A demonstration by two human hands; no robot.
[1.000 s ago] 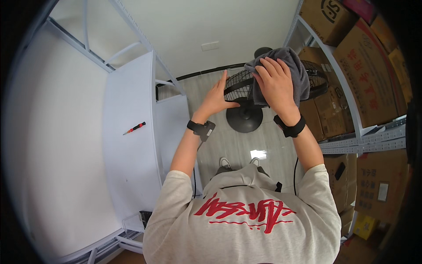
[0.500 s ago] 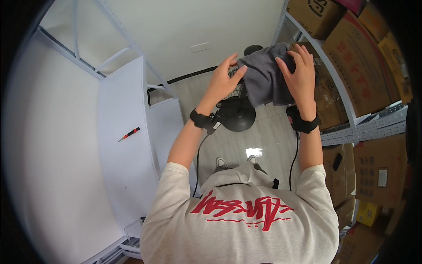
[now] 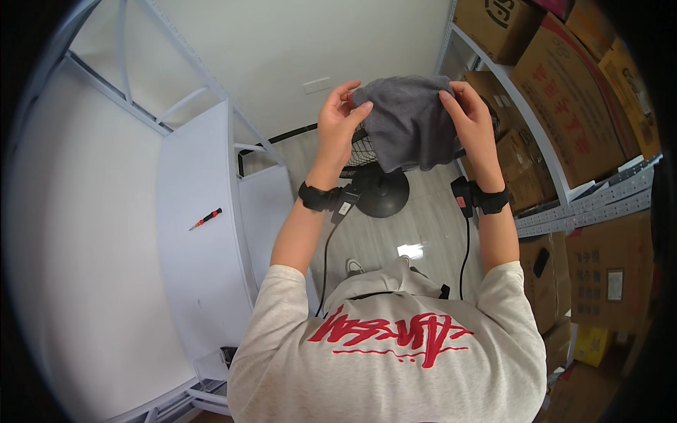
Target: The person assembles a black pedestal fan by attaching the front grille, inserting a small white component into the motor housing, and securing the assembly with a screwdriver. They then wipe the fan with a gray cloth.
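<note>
A grey cloth (image 3: 409, 123) hangs spread between my two hands, in front of a black standing fan. My left hand (image 3: 341, 120) pinches its upper left corner between thumb and fingers. At the upper right corner, my right hand (image 3: 468, 116) grips the cloth the same way. Behind and below the cloth show part of the fan's wire cage (image 3: 362, 153) and its round black base (image 3: 384, 194) on the floor. The cloth hides most of the fan head.
On the left, a white shelf (image 3: 190, 261) carries a red and black screwdriver (image 3: 206, 219). Metal shelving at the right holds several cardboard boxes (image 3: 575, 92). A black object (image 3: 541, 262) lies on a lower box. Cables (image 3: 326, 247) run down from my wrist straps.
Both hands have closed on the cloth's upper corners; before, their fingers were spread around it. The cloth now stretches wider and farther left, and the left hand has shifted left.
</note>
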